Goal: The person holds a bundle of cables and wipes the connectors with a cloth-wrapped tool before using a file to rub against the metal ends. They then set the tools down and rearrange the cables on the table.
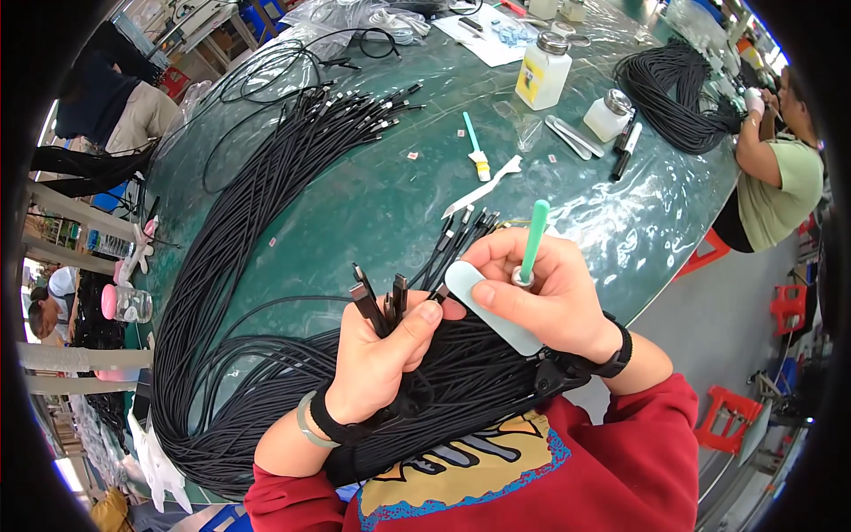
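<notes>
My left hand [383, 355] is closed around several black cable connectors [365, 303], their plug ends pointing up and away from me. One connector sticks out between thumb and forefinger toward my right hand [563, 306]. That hand pinches a pale blue flat file with rounded ends [501, 319] between thumb and fingers, its edge by the connector. Also tucked in the right fingers is a green-handled stick [535, 235], standing upright; its lower end is hidden. Beneath both hands lies a thick bundle of black cables [292, 372], with more plug ends [456, 232] beyond my right hand.
A large cable bundle [257, 186] curves along the left of the green table [355, 204]. Ahead are a cutter-like green and yellow tool [479, 164], a white strip [483, 188], two bottles [542, 75], tweezers [572, 137] and markers [626, 151]. A co-worker [780, 168] sits at right.
</notes>
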`<action>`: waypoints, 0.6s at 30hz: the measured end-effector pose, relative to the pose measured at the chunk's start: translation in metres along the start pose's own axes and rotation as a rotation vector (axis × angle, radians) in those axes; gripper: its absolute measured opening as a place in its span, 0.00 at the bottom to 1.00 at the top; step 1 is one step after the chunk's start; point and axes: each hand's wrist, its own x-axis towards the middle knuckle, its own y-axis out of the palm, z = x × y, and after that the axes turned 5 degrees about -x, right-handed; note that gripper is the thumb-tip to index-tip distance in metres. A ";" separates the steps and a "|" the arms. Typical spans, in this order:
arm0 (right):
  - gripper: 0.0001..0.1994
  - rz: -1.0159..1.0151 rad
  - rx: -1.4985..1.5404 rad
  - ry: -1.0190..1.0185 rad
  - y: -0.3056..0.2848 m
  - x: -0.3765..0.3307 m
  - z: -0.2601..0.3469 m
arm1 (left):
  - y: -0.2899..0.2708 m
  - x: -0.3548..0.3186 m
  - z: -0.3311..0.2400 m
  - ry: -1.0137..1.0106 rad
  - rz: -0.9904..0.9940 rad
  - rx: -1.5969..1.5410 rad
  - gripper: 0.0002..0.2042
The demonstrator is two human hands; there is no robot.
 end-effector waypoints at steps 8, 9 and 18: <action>0.08 0.068 0.020 0.035 0.006 0.013 -0.001 | 0.001 -0.001 0.002 -0.034 0.065 0.069 0.10; 0.08 0.017 0.028 0.028 0.007 0.016 -0.001 | 0.002 -0.001 0.002 -0.035 0.068 0.070 0.10; 0.09 0.012 0.061 -0.008 0.008 0.009 -0.004 | 0.002 -0.002 0.001 -0.026 0.043 0.053 0.11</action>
